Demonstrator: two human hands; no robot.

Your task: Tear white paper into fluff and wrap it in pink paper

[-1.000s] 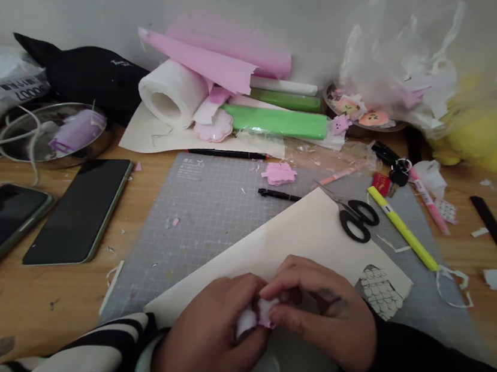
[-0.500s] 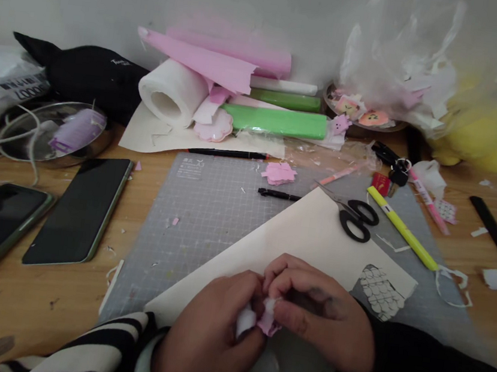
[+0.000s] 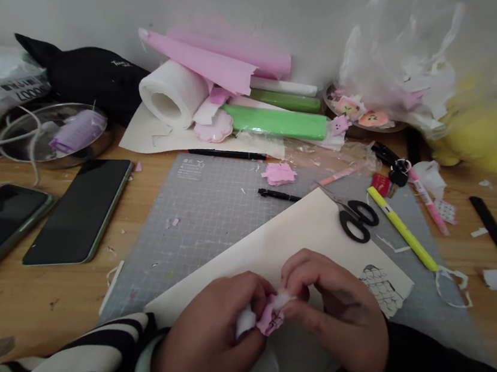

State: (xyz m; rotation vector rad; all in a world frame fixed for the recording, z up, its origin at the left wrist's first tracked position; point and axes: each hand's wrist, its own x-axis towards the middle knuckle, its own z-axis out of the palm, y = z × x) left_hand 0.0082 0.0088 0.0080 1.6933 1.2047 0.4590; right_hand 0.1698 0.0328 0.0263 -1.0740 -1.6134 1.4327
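Observation:
My left hand [image 3: 216,333] is closed around a small pink paper piece [image 3: 269,320] with dark drawn lines, and a wad of white stuffing [image 3: 245,320] sits in the same grip. Pinched in the fingertips of my right hand [image 3: 335,311] is a white fluffy tuft [image 3: 283,299], which touches the upper edge of the pink piece. Both hands are above a large cream paper sheet [image 3: 264,242]. Black-handled scissors [image 3: 356,219] lie on that sheet's far corner. A drawn scale pattern [image 3: 383,290] shows beside my right wrist, partly covered.
Under the sheet is a grey cutting mat [image 3: 199,216]. Two phones [image 3: 80,210] lie to the left. Toward the back are pink paper cutouts [image 3: 279,173], a black pen [image 3: 279,194], a paper roll [image 3: 173,92] and a green roll [image 3: 278,122]. A yellow highlighter [image 3: 401,227] lies right.
My right hand has moved a little right and up, drawing the white tuft out from the pink piece. More of the pink piece shows. My left hand has barely moved.

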